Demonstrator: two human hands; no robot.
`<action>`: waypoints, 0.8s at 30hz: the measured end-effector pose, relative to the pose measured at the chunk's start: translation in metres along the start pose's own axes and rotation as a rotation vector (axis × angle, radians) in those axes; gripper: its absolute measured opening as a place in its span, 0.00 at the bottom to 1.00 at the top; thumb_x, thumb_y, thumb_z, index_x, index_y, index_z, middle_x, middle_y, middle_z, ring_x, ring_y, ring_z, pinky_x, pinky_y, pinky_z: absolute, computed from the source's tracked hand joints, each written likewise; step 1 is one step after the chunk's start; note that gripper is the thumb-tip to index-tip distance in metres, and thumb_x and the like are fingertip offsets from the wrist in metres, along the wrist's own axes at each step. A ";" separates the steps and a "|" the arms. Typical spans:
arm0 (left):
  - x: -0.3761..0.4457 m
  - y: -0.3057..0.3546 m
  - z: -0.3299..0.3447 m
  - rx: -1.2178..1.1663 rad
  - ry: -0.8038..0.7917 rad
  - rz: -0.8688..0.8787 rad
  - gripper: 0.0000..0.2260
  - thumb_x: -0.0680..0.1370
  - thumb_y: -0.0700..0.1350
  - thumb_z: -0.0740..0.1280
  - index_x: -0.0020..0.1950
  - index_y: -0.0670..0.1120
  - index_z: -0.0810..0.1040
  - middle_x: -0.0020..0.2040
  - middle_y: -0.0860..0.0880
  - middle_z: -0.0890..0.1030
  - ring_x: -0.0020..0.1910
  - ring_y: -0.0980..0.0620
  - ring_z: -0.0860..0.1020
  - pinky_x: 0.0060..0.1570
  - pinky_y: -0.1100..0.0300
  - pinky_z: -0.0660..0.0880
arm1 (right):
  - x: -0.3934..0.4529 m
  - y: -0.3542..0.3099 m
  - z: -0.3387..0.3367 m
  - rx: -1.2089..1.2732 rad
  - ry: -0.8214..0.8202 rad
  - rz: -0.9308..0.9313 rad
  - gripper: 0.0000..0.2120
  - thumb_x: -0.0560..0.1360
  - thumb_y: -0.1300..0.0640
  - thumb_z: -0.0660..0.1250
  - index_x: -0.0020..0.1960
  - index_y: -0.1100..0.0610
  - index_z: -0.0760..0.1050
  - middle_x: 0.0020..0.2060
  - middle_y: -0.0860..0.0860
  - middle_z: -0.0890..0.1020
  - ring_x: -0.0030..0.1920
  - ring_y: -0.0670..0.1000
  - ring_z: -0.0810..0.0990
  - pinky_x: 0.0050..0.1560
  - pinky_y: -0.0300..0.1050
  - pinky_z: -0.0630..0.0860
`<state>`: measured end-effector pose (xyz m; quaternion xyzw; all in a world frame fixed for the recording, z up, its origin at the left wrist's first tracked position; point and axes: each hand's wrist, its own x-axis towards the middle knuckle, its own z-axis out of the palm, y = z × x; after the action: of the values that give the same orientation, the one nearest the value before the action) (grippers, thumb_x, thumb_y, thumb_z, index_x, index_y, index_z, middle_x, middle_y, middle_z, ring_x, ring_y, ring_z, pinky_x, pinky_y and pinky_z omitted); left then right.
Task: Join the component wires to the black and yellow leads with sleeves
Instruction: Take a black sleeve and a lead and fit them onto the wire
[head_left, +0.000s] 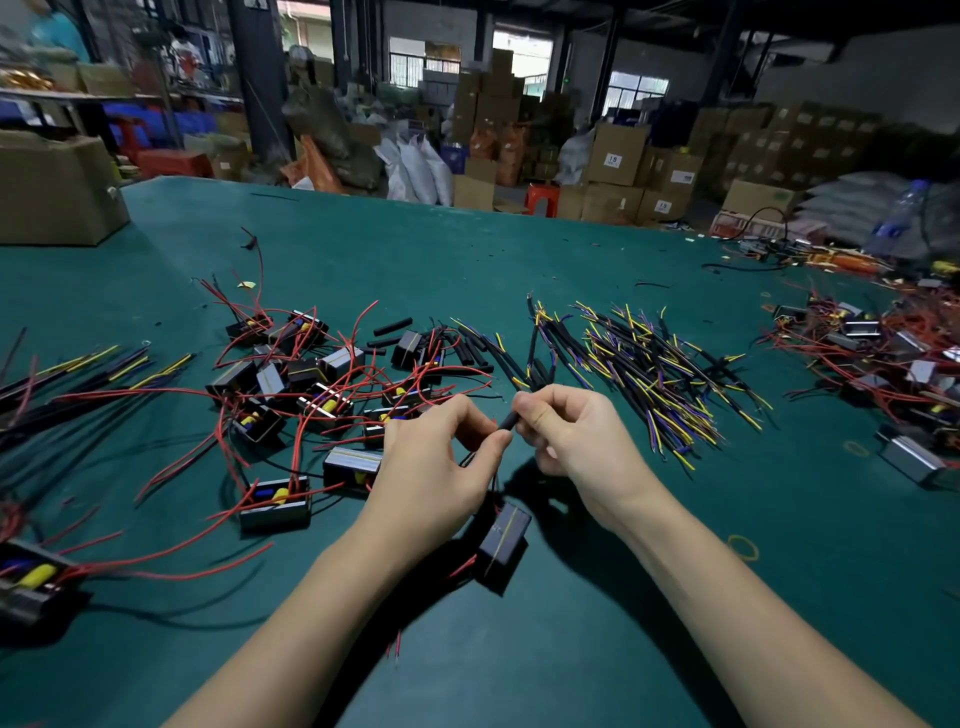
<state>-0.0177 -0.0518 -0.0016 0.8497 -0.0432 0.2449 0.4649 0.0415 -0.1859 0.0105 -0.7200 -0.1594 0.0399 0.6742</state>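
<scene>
A short black sleeve (506, 422) is held above the green counter (571, 649) between the two hands, near the middle of the scene; its long axis runs on a slant, from lower left to upper right. Its upper right end is pinched by the fingers of the right hand (569, 434), which are curled closed round it; from that grip a black and yellow lead (531, 371) runs away toward the far side. The lower left end of the sleeve is met by the thumb and forefinger of the left hand (441, 457), which are closed in a pinch on thin component wires (470, 458); whether the wire ends are already inside the sleeve cannot be told, since the junction is hidden by the fingertips. A black component (503, 545) is seen hanging below the left hand, nearer than the sleeve and just above the counter, its wires leading up into the pinch. The coming move is judged to turn on this line-up: the wires lie to the left of the sleeve mouth and would have to be fed along its slanted axis toward the right; the left hand is the nearer to that open end. More components with red wires (291, 395) are spread at the left; a heap of spare leads (649, 374) lies to the far right.
</scene>
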 end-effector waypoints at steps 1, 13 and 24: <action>-0.001 0.001 0.000 -0.027 0.001 -0.006 0.06 0.76 0.47 0.70 0.40 0.51 0.76 0.36 0.57 0.79 0.41 0.57 0.78 0.57 0.43 0.70 | -0.001 0.000 0.000 0.017 -0.018 0.005 0.12 0.77 0.60 0.65 0.35 0.59 0.75 0.26 0.48 0.73 0.26 0.45 0.65 0.24 0.33 0.60; 0.004 -0.001 -0.002 -0.014 -0.018 -0.031 0.05 0.77 0.46 0.68 0.41 0.48 0.78 0.32 0.52 0.78 0.34 0.52 0.75 0.53 0.41 0.71 | -0.003 0.004 0.010 -0.265 0.084 -0.170 0.12 0.77 0.61 0.65 0.35 0.55 0.73 0.30 0.46 0.77 0.34 0.45 0.74 0.42 0.44 0.72; -0.002 -0.004 -0.001 0.009 0.012 -0.009 0.05 0.77 0.44 0.68 0.41 0.50 0.76 0.32 0.58 0.81 0.40 0.52 0.80 0.55 0.45 0.72 | 0.002 -0.004 -0.015 0.184 -0.028 0.138 0.14 0.79 0.51 0.61 0.45 0.60 0.79 0.33 0.48 0.80 0.28 0.44 0.70 0.23 0.33 0.62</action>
<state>-0.0187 -0.0490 -0.0057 0.8505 -0.0352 0.2481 0.4624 0.0465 -0.1997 0.0165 -0.6636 -0.1147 0.1107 0.7309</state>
